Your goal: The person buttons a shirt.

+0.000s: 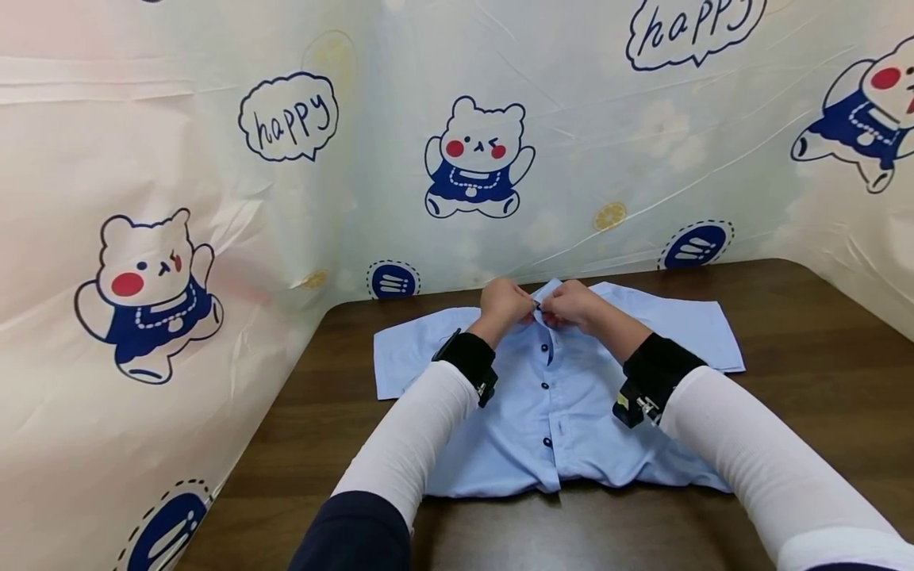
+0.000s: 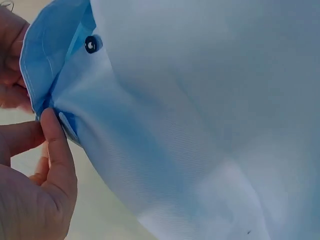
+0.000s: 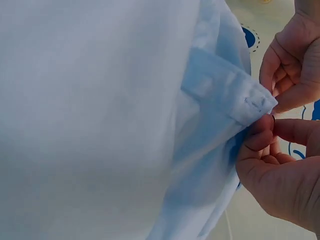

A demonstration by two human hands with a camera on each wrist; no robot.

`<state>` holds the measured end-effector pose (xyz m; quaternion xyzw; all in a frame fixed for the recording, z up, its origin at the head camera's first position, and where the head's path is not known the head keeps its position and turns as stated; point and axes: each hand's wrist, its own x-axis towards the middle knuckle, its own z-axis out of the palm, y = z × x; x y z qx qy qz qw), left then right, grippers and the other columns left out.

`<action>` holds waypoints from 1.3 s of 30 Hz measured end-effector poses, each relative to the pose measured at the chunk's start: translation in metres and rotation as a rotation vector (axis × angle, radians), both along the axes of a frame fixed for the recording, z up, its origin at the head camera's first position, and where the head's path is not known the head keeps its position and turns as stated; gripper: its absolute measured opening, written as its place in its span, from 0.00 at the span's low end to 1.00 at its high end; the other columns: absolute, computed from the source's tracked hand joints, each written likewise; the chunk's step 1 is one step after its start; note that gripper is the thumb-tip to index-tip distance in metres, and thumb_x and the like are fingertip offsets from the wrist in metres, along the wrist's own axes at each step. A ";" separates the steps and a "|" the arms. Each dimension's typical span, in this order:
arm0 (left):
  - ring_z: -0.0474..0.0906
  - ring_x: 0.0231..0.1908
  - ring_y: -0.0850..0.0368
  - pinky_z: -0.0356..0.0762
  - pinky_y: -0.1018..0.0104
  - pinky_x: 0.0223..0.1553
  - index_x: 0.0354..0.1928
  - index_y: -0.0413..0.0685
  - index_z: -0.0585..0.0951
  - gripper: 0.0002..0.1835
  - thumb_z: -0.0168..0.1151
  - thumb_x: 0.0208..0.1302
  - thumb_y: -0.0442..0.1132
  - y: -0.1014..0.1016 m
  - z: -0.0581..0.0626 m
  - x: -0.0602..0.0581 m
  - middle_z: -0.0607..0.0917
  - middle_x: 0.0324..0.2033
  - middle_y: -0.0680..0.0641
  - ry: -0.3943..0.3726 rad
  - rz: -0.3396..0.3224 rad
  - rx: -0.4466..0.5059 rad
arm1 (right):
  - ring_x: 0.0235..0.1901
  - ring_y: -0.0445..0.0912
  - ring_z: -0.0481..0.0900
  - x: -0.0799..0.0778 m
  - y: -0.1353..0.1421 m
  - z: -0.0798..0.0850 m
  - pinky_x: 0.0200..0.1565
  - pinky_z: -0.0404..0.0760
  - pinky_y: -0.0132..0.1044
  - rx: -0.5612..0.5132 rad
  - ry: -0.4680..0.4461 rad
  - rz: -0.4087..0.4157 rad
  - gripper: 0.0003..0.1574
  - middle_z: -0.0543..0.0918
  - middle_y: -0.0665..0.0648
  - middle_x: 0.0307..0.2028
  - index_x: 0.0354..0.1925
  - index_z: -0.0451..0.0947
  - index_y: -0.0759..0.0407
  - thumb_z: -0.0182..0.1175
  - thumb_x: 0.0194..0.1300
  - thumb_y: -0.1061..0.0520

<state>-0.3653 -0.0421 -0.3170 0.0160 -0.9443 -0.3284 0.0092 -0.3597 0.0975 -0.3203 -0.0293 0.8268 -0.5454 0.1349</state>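
A light-blue short-sleeved shirt [image 1: 500,428] lies front up with its collar at the far side. Dark round buttons [image 1: 546,386] run down its middle. My left hand [image 1: 505,305] pinches the front edge near the collar, and my right hand [image 1: 571,305] pinches the cloth just beside it. A small dark button [image 1: 538,306] shows between the two hands. In the left wrist view, another button [image 2: 91,44] sits on the cloth near the fingers. In the right wrist view, a stitched flap corner [image 3: 255,102] meets the fingertips. The fingers partly hide the pinched cloth.
The shirt is spread on a dark brown wooden table [image 1: 314,444]. Behind and to the left hangs a pale curtain [image 1: 385,159] printed with cartoon bears and the word "happy". Both forearms reach over the shirt, a dark strap [image 1: 467,361] with a small device round each wrist.
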 end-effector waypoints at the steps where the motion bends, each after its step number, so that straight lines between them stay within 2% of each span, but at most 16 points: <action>1: 0.81 0.26 0.59 0.76 0.70 0.30 0.28 0.48 0.89 0.06 0.69 0.60 0.40 -0.001 -0.001 0.000 0.86 0.22 0.51 -0.002 -0.005 0.033 | 0.26 0.43 0.74 0.000 0.001 -0.001 0.31 0.75 0.33 0.019 0.026 0.001 0.13 0.78 0.54 0.23 0.38 0.79 0.73 0.51 0.71 0.63; 3: 0.81 0.25 0.59 0.76 0.70 0.29 0.30 0.46 0.89 0.05 0.68 0.61 0.38 -0.003 -0.002 0.000 0.86 0.24 0.51 0.010 -0.023 0.139 | 0.27 0.43 0.75 -0.001 0.001 -0.004 0.33 0.76 0.34 0.062 0.081 -0.003 0.14 0.78 0.54 0.24 0.38 0.79 0.74 0.51 0.72 0.63; 5: 0.81 0.28 0.59 0.76 0.71 0.29 0.35 0.46 0.89 0.05 0.66 0.63 0.36 -0.006 -0.004 -0.001 0.87 0.28 0.51 0.040 -0.057 0.195 | 0.28 0.43 0.76 -0.003 0.000 -0.006 0.35 0.78 0.35 0.110 0.116 -0.011 0.14 0.79 0.55 0.26 0.37 0.79 0.72 0.52 0.73 0.62; 7: 0.81 0.34 0.59 0.76 0.70 0.31 0.41 0.47 0.88 0.07 0.63 0.65 0.34 -0.009 -0.004 -0.001 0.87 0.35 0.51 0.077 -0.109 0.214 | 0.29 0.43 0.78 -0.006 0.000 -0.008 0.35 0.79 0.35 0.144 0.137 -0.010 0.14 0.81 0.57 0.28 0.36 0.79 0.72 0.53 0.73 0.62; 9: 0.81 0.40 0.58 0.77 0.70 0.36 0.47 0.47 0.87 0.11 0.61 0.66 0.33 -0.012 -0.003 0.000 0.87 0.40 0.51 0.105 -0.159 0.185 | 0.30 0.44 0.79 -0.009 0.000 -0.008 0.38 0.81 0.36 0.152 0.139 0.007 0.14 0.83 0.59 0.31 0.38 0.80 0.73 0.53 0.72 0.62; 12: 0.80 0.47 0.56 0.77 0.67 0.43 0.51 0.46 0.85 0.13 0.61 0.65 0.33 -0.016 0.001 0.001 0.86 0.45 0.48 0.114 -0.231 0.089 | 0.32 0.46 0.80 -0.008 0.005 -0.005 0.40 0.82 0.38 0.150 0.129 0.038 0.14 0.82 0.61 0.34 0.43 0.80 0.75 0.53 0.71 0.63; 14: 0.80 0.46 0.54 0.77 0.66 0.44 0.50 0.44 0.85 0.13 0.63 0.64 0.34 -0.017 0.004 0.005 0.86 0.44 0.47 0.108 -0.273 -0.014 | 0.33 0.48 0.80 -0.004 0.012 -0.001 0.41 0.82 0.39 0.212 0.152 0.074 0.14 0.82 0.62 0.34 0.44 0.80 0.76 0.54 0.70 0.64; 15: 0.80 0.45 0.55 0.77 0.67 0.44 0.49 0.43 0.85 0.13 0.64 0.63 0.35 -0.018 0.005 0.007 0.86 0.43 0.48 0.107 -0.295 -0.081 | 0.33 0.49 0.79 -0.001 0.016 0.000 0.41 0.81 0.40 0.291 0.184 0.109 0.13 0.81 0.61 0.34 0.44 0.80 0.75 0.55 0.69 0.64; 17: 0.78 0.35 0.57 0.74 0.69 0.37 0.38 0.42 0.86 0.07 0.66 0.62 0.38 -0.021 0.005 0.015 0.84 0.32 0.50 0.090 -0.346 -0.248 | 0.36 0.52 0.80 0.009 0.023 0.004 0.43 0.80 0.43 0.503 0.263 0.214 0.15 0.82 0.63 0.35 0.44 0.79 0.75 0.58 0.67 0.61; 20: 0.68 0.25 0.59 0.68 0.68 0.28 0.26 0.44 0.80 0.14 0.69 0.61 0.46 -0.025 0.000 0.030 0.74 0.22 0.54 0.034 -0.421 -0.487 | 0.42 0.57 0.80 0.024 0.034 0.008 0.47 0.78 0.50 0.810 0.338 0.378 0.21 0.83 0.65 0.40 0.47 0.78 0.73 0.63 0.65 0.55; 22: 0.66 0.24 0.58 0.67 0.66 0.27 0.25 0.47 0.75 0.20 0.70 0.59 0.53 -0.029 -0.005 0.039 0.70 0.21 0.53 -0.039 -0.472 -0.625 | 0.45 0.58 0.79 0.033 0.041 0.007 0.49 0.77 0.52 0.925 0.302 0.474 0.26 0.82 0.65 0.42 0.49 0.77 0.73 0.63 0.66 0.51; 23: 0.69 0.26 0.58 0.69 0.65 0.28 0.27 0.47 0.76 0.21 0.70 0.57 0.57 -0.031 -0.008 0.043 0.73 0.22 0.53 -0.072 -0.498 -0.677 | 0.45 0.58 0.79 0.036 0.044 0.005 0.49 0.77 0.53 0.952 0.252 0.497 0.27 0.82 0.65 0.42 0.50 0.77 0.72 0.63 0.66 0.49; 26: 0.77 0.44 0.54 0.75 0.62 0.45 0.48 0.44 0.80 0.33 0.69 0.53 0.65 -0.038 -0.017 0.047 0.82 0.42 0.49 -0.172 -0.567 -0.740 | 0.50 0.61 0.77 0.041 0.051 -0.003 0.52 0.75 0.55 1.017 0.134 0.552 0.36 0.80 0.68 0.47 0.54 0.74 0.73 0.62 0.66 0.42; 29: 0.69 0.62 0.51 0.67 0.60 0.62 0.68 0.44 0.69 0.49 0.68 0.51 0.68 -0.045 -0.025 0.045 0.75 0.62 0.45 -0.237 -0.618 -0.732 | 0.59 0.65 0.71 0.041 0.054 -0.013 0.59 0.68 0.59 1.058 0.045 0.567 0.46 0.75 0.72 0.56 0.60 0.69 0.74 0.61 0.65 0.35; 31: 0.61 0.68 0.49 0.60 0.58 0.66 0.73 0.47 0.62 0.54 0.69 0.50 0.68 -0.048 -0.028 0.042 0.68 0.68 0.45 -0.274 -0.621 -0.717 | 0.62 0.67 0.66 0.038 0.053 -0.016 0.62 0.64 0.60 1.074 0.011 0.568 0.51 0.70 0.74 0.61 0.63 0.66 0.75 0.60 0.64 0.33; 39: 0.54 0.72 0.48 0.55 0.55 0.69 0.76 0.52 0.57 0.56 0.70 0.49 0.67 -0.050 -0.031 0.021 0.60 0.73 0.45 -0.341 -0.581 -0.697 | 0.59 0.62 0.70 0.017 0.047 -0.017 0.62 0.65 0.57 1.105 -0.032 0.530 0.51 0.71 0.73 0.61 0.63 0.65 0.76 0.60 0.64 0.34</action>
